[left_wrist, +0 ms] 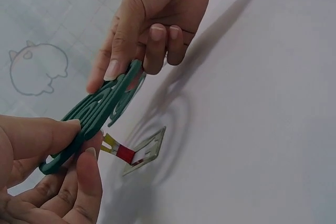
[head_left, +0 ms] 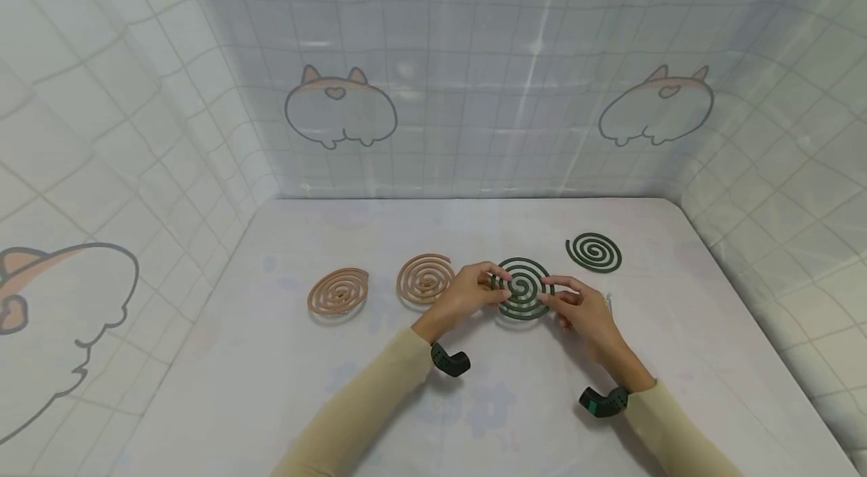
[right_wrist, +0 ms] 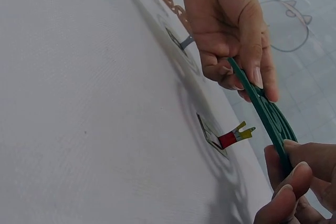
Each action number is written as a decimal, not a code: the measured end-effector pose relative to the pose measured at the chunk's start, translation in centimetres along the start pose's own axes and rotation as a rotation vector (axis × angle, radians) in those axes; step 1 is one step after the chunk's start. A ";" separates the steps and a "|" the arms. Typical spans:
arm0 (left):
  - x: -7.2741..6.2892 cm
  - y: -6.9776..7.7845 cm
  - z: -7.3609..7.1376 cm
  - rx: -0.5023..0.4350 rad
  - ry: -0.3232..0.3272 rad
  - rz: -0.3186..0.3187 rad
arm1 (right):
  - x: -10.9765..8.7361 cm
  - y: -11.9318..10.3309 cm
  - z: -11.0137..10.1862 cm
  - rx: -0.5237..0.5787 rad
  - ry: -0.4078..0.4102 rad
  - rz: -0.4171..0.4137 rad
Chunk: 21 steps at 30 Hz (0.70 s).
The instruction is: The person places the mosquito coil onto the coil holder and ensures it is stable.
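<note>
Both hands hold a dark green mosquito coil (head_left: 520,307) by opposite sides, between thumbs and fingers. My left hand (head_left: 467,290) pinches its left edge, and my right hand (head_left: 586,315) its right edge. In both wrist views the coil appears tilted, above the table. Below it stands a small square metal coil stand (right_wrist: 208,139) with a raised red and yellow forked prong (right_wrist: 231,136); the left wrist view shows this stand (left_wrist: 152,153) too, with the coil's shadow around it. The prong's tip is apart from the coil.
Two brown coils, a left one (head_left: 339,292) and a nearer one (head_left: 425,280), sit raised on stands left of my hands. Another green coil (head_left: 594,252) lies at the back right. A small pale metal piece (head_left: 608,302) shows beside my right hand. Tiled-pattern curtains surround the table.
</note>
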<state>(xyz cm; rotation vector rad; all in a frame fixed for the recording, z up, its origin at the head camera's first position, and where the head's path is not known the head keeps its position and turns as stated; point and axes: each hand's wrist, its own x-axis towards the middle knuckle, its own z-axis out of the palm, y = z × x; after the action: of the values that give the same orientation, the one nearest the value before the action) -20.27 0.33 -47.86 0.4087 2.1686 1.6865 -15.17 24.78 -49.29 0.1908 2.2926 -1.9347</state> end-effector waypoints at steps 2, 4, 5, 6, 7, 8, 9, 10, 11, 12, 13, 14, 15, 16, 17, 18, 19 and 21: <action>-0.1 -0.1 0.0 -0.011 -0.001 -0.003 | -0.1 0.0 0.0 -0.006 -0.003 0.009; -0.1 -0.3 0.0 -0.025 -0.002 -0.005 | -0.1 0.1 0.0 -0.011 -0.005 0.019; -0.1 -0.3 -0.1 -0.030 -0.002 -0.007 | -0.1 0.1 0.1 -0.013 -0.006 0.025; -0.1 -0.4 -0.1 -0.033 -0.002 -0.010 | -0.1 0.1 0.1 -0.013 -0.007 0.030; -0.1 -0.5 -0.1 -0.037 -0.003 -0.014 | -0.2 0.1 0.1 -0.013 -0.007 0.034; -0.1 -0.5 0.0 -0.039 -0.003 -0.020 | -0.2 0.2 0.1 -0.010 -0.009 0.038; -0.1 -0.5 0.0 -0.042 -0.003 -0.027 | -0.2 0.2 0.2 -0.009 -0.010 0.041; -0.1 -0.6 0.0 -0.043 -0.002 -0.035 | -0.3 0.2 0.2 -0.008 -0.011 0.041; -0.2 -0.6 0.0 -0.045 -0.001 -0.043 | -0.3 0.2 0.2 -0.007 -0.014 0.040; -0.2 -0.6 0.0 -0.045 0.001 -0.049 | -0.3 0.2 0.2 -0.006 -0.016 0.037; -0.2 -0.6 0.1 -0.049 0.003 -0.053 | -0.4 0.2 0.2 -0.004 -0.018 0.037; -0.2 -0.6 0.1 -0.053 0.004 -0.056 | -0.4 0.2 0.2 -0.005 -0.019 0.036; -0.2 -0.5 0.1 -0.054 0.006 -0.060 | -0.3 0.2 0.2 -0.005 -0.020 0.035; -0.2 -0.5 0.1 -0.057 0.006 -0.063 | -0.3 0.3 0.2 -0.005 -0.019 0.036; -0.3 -0.5 0.2 -0.058 0.007 -0.065 | -0.3 0.3 0.2 -0.004 -0.019 0.037; -0.3 -0.5 0.2 -0.059 0.008 -0.066 | -0.3 0.4 0.3 -0.004 -0.017 0.040; -0.3 -0.5 0.2 -0.058 0.009 -0.068 | -0.2 0.4 0.3 -0.003 -0.015 0.043; -0.3 -0.5 0.2 -0.049 0.010 -0.073 | -0.2 0.5 0.3 -0.006 -0.014 0.044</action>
<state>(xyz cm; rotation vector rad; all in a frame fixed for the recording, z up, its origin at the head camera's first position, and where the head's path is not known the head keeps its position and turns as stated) -19.91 0.26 -48.31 0.3048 2.1183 1.7023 -14.85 24.57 -49.79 0.2246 2.2655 -1.9015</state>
